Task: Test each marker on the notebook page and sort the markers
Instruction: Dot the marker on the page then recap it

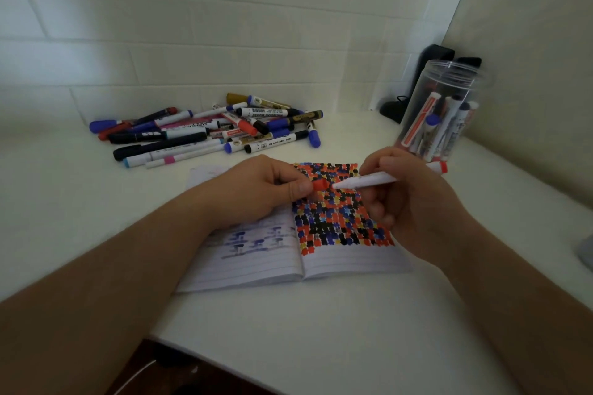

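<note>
An open lined notebook [349,261] lies on the white table, its right page thick with red, black, blue and yellow marks. My left hand [256,189] pinches a red cap [320,185] over the page. Just right of the cap, my right hand [407,199] grips a white marker [369,180] with a red end, its tip pointing at the cap. A pile of several markers [208,128] lies behind the notebook on the left. A clear plastic jar [446,106] at the right holds several markers upright.
A white tiled wall runs behind the table and a beige wall closes the right side. Dark objects [433,74] stand in the corner behind the jar. The table's front edge [256,359] passes below the notebook, with a dark gap beneath it.
</note>
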Motion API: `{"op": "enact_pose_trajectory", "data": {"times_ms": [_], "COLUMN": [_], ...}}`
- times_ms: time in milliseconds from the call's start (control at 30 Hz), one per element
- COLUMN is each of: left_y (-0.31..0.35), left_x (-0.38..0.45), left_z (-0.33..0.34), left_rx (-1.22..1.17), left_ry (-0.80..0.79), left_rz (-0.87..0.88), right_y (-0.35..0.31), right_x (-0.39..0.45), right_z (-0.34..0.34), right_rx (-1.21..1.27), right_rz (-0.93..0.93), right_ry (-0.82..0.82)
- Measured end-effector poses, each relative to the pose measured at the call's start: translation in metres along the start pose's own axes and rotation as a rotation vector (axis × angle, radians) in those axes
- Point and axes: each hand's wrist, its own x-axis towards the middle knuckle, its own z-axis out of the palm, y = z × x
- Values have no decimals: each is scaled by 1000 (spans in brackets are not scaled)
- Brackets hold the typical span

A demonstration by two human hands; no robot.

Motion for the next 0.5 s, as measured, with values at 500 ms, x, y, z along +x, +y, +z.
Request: {"op": "enact_pose_trajectory", "data": {"times_ms": [500], "left_y": [8], "left_x": [-1], "left_z": [3], "left_rx": [-55], "left_ry": [168], "left_rz": [38], "right_y": [3], "right_x": [0], "right_z": [4], "right_rx": [-81], "right_rz": [81], "right_ry": [-6]}}
